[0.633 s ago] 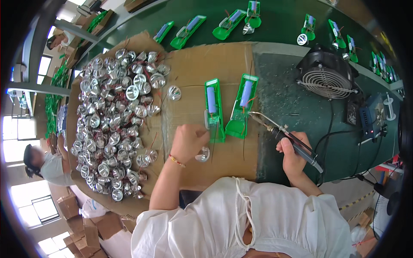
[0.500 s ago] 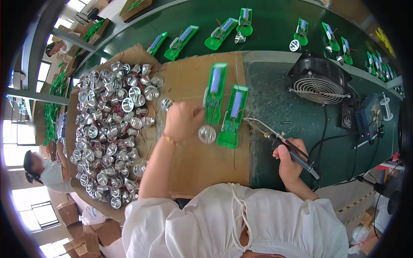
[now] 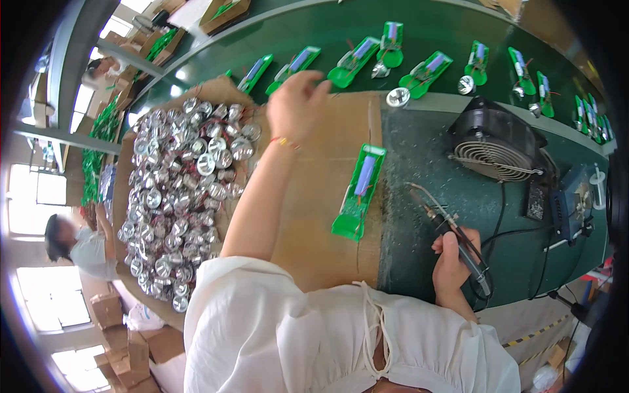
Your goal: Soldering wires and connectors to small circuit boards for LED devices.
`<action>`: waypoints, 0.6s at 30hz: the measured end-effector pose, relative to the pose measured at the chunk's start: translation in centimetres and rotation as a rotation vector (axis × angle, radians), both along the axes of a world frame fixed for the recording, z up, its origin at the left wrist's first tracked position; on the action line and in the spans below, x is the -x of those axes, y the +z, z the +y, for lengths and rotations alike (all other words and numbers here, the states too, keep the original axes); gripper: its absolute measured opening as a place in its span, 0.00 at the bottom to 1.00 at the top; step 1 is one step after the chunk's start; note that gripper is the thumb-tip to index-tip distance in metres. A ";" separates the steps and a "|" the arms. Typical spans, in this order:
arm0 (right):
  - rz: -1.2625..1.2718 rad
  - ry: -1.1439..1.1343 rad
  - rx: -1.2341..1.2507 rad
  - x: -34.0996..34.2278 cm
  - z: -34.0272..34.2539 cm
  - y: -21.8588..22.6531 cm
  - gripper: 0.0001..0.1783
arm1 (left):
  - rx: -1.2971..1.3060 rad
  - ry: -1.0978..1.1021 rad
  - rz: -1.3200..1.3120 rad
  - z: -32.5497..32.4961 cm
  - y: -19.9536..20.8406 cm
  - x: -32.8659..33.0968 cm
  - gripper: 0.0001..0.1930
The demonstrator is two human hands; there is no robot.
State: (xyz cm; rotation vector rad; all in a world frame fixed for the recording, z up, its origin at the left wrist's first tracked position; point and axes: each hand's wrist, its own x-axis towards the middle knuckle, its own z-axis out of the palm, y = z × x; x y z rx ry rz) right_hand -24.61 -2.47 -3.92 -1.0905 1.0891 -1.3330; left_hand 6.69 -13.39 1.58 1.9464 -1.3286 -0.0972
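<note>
My left hand (image 3: pixel 296 108) is stretched out over the far edge of the brown cardboard sheet (image 3: pixel 313 223), fingers apart and holding nothing. Its fingertips end just short of a green circuit board (image 3: pixel 298 63) on the dark green belt (image 3: pixel 432 33). My right hand (image 3: pixel 452 262) grips a soldering iron (image 3: pixel 451 226) above the green mat, tip pointing up-left. One green circuit board with a blue-grey cell (image 3: pixel 359 190) lies on the cardboard's right edge, a little left of the tip. A big pile of silver reflector cups (image 3: pixel 183 190) with thin wires fills the cardboard's left side.
Several more green boards and two silver cups lie along the belt at the back. A black fan (image 3: pixel 495 147) and a soldering station (image 3: pixel 576 203) with cables stand on the right. Another person (image 3: pixel 72 242) sits at far left, near stacked cardboard boxes (image 3: pixel 118 327).
My left hand has gone from the middle of the cardboard up to the belt. Two green boards and a silver cup lay on the cardboard; now only one board does. My right hand stays low.
</note>
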 end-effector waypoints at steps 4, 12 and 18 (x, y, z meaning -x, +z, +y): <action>-0.006 0.030 0.017 -0.4 -0.1 0.0 0.10 | -0.385 0.267 -0.311 10.2 -0.6 -2.9 0.24; 0.056 0.046 0.110 -1.3 1.0 0.4 0.10 | -0.372 0.218 -0.463 16.7 -4.1 1.9 0.21; 0.105 0.074 0.081 -0.5 2.7 0.4 0.09 | -0.158 0.259 -0.105 19.4 -4.1 1.3 0.16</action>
